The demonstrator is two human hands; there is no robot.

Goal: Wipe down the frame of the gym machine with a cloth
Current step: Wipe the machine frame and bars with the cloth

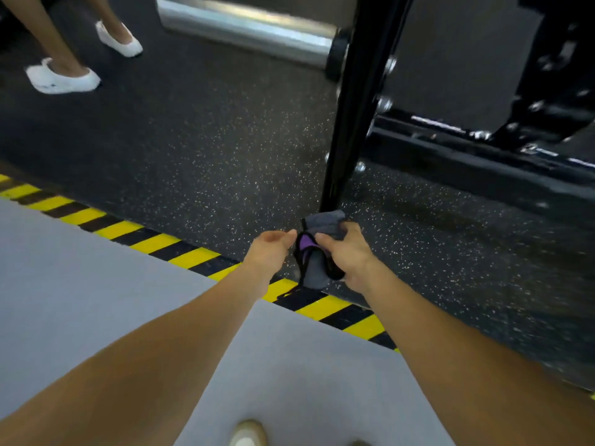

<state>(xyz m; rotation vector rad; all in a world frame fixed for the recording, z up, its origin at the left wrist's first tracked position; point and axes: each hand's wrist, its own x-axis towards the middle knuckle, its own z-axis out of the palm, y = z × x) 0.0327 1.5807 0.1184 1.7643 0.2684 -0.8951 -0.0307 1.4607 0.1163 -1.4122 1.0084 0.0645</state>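
The single head-worn camera looks forward and steeply down, close over both outstretched forearms, at speckled floor point(199, 149) beside a black upright post point(351, 117).

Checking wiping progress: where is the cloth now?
Centre of the head view, the cloth is in the right hand, at the black upright, left hand alongside.

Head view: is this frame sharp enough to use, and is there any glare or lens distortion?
Head view: motion blur smears the glossy black machine frame and the silver metal roller; the hands and the grey-and-purple cloth are sharper; glare streaks the frame's base rail; the wide lens bends the yellow-and-black striped floor tape.
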